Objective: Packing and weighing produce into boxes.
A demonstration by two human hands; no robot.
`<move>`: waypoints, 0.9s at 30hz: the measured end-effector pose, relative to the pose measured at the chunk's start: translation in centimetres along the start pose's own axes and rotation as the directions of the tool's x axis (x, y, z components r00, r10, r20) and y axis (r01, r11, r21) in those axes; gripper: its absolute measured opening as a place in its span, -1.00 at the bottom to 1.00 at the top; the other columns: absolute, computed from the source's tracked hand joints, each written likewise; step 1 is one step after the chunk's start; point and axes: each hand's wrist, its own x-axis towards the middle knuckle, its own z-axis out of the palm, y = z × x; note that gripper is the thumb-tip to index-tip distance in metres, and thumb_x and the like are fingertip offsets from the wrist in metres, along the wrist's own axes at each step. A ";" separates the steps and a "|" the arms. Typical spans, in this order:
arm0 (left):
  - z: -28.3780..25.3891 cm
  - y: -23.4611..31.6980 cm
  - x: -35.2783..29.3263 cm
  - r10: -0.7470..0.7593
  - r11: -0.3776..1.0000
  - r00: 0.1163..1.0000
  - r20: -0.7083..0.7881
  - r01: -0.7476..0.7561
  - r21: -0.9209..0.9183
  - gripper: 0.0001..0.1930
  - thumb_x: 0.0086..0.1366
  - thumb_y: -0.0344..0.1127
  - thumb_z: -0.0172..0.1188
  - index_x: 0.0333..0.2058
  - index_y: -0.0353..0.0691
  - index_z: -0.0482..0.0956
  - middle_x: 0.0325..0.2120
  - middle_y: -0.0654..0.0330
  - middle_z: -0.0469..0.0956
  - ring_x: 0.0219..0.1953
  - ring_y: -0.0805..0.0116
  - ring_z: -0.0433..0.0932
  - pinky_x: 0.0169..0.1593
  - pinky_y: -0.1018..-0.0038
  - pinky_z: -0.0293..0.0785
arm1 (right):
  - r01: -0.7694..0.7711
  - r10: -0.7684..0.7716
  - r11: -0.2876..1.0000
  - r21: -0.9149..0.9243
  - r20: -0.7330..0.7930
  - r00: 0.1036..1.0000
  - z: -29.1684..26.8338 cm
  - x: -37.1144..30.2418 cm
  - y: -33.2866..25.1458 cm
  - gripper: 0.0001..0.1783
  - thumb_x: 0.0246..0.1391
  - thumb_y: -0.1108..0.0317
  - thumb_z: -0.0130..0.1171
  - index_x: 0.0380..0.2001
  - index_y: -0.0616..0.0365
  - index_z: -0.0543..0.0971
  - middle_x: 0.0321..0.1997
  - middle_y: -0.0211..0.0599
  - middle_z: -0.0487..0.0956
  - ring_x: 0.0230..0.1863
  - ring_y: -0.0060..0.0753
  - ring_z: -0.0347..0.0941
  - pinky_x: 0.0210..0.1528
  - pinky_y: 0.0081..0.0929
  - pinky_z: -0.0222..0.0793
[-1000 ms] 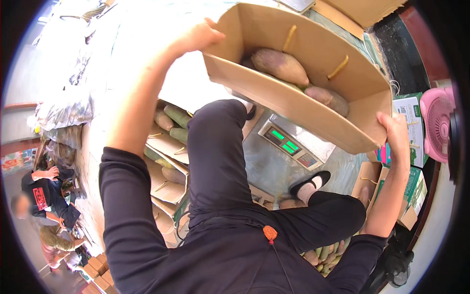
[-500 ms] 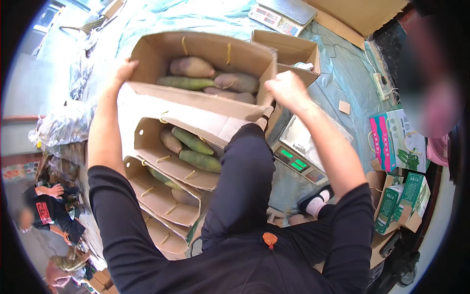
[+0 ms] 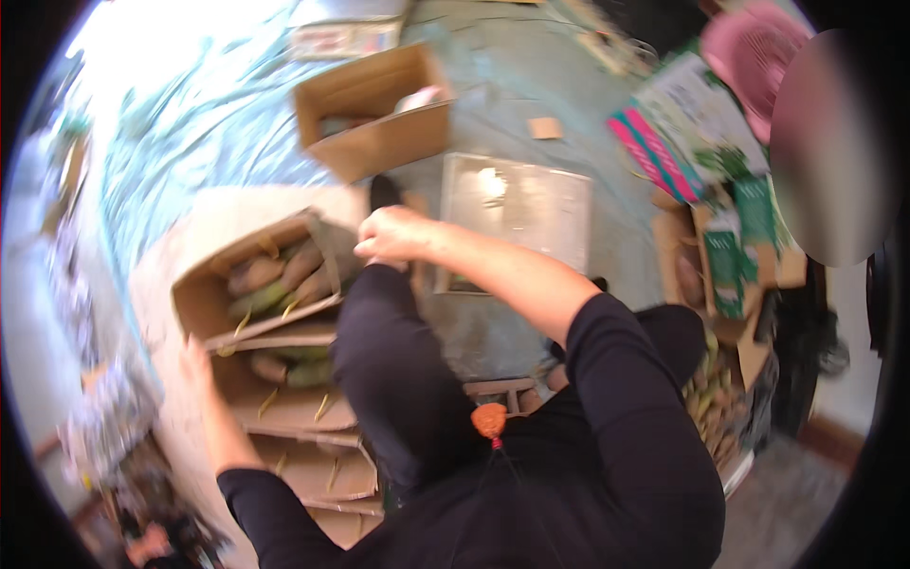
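A cardboard box point(image 3: 201, 275) with yellow cord handles stands at the front of a row of like boxes, left of my knee. Inside lie thick vegetables point(image 3: 256, 273), some green like large radishes, some brownish pink. My left hand point(image 3: 196, 368) is beside the box's near left corner, fingers stretched out and blurred. My right hand point(image 3: 396, 234) is closed, just past the box's right side above my knee. Whether anything is in its fingers is hidden. Behind, more boxes point(image 3: 303, 410) hold similar vegetables, partly covered by my leg.
Another open box point(image 3: 398, 137) stands ahead on blue sheeting point(image 3: 227, 123). A scale with a shiny metal top point(image 3: 519, 213) lies right of my hand. Printed cartons point(image 3: 725, 247) and a pink fan point(image 3: 754, 62) stand at the right. Crumpled plastic point(image 3: 109, 417) lies left.
The box of vegetables, held up by both hands before, is now lower against the row. My left hand has come off its edge. The view has turned to the right.
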 end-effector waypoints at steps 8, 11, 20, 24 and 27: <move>0.5 12.5 0.4 -0.521 0.815 0.852 0.053 0.515 -0.264 -0.41 0.27 0.09 -0.05 0.02 -0.36 0.43 -0.12 -0.24 0.49 -0.13 -0.20 0.47 0.01 0.10 0.35 | -0.241 0.214 0.953 -0.185 -0.153 0.965 -10.0 -15.0 8.5 -0.76 -0.09 0.18 0.19 -0.39 0.08 0.65 -0.31 -0.14 0.62 -0.23 -0.13 0.54 -0.16 -0.23 0.42; -1.6 16.3 0.9 -0.455 0.831 0.861 0.226 0.502 -0.237 -0.41 0.23 0.06 0.03 0.04 -0.34 0.43 -0.06 -0.19 0.47 -0.03 -0.13 0.44 0.12 0.15 0.29 | -0.300 0.244 0.928 -0.220 -0.246 0.938 -13.9 -22.0 10.8 -0.75 -0.10 0.18 0.20 -0.39 0.10 0.64 -0.34 -0.17 0.63 -0.27 -0.16 0.55 -0.21 -0.27 0.42; -24.1 43.2 3.3 0.114 0.392 0.977 0.182 0.124 -0.912 -0.65 0.26 -0.39 0.04 0.01 -0.41 0.44 0.03 -0.03 0.42 0.08 0.09 0.39 0.19 0.32 0.21 | -0.121 0.465 0.883 0.453 -0.812 0.352 -18.3 -44.2 19.1 -0.82 -0.12 0.33 0.14 -0.46 0.19 0.61 -0.57 -0.28 0.58 -0.60 -0.52 0.48 -0.49 -0.47 0.41; -30.8 52.7 1.9 0.474 0.508 0.869 -0.141 -0.401 -0.762 -0.68 0.16 -0.50 0.06 -0.07 -0.39 0.47 0.01 -0.03 0.42 0.13 0.08 0.33 0.23 0.31 0.14 | -0.037 0.607 0.790 0.613 -0.789 -0.095 -18.7 -52.4 22.2 -0.80 0.01 0.29 0.16 -0.30 0.14 0.57 -0.43 -0.39 0.56 -0.45 -0.49 0.49 -0.46 -0.51 0.38; -30.8 57.8 1.0 0.631 0.469 0.763 -0.141 -0.520 -0.714 -0.68 0.10 -0.53 0.08 -0.12 -0.37 0.49 -0.02 -0.04 0.43 0.15 -0.01 0.31 0.24 0.26 0.13 | 0.060 0.546 0.811 0.582 -0.717 -0.433 -19.3 -59.0 26.7 -0.66 -0.01 0.19 0.22 -0.18 0.09 0.52 -0.28 -0.37 0.53 -0.30 -0.45 0.42 -0.38 -0.45 0.33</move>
